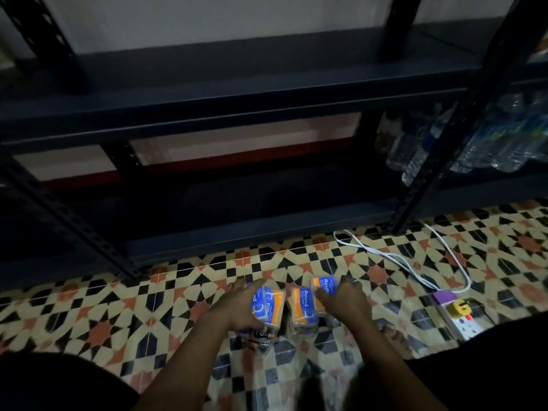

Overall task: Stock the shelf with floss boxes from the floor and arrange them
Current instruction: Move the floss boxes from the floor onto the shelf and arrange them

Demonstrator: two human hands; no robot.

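Floss boxes [284, 307], blue/orange, clustered on tiled floor [89, 307] at 6 o'clock, below dark shelf [237, 93] at 12; left hand [243, 307] & right hand [341, 301] grip boxes from outer sides, prob. gathering several per lift.

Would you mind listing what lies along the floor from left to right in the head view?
Left hand → floss boxes → right hand → white cable → power strip.
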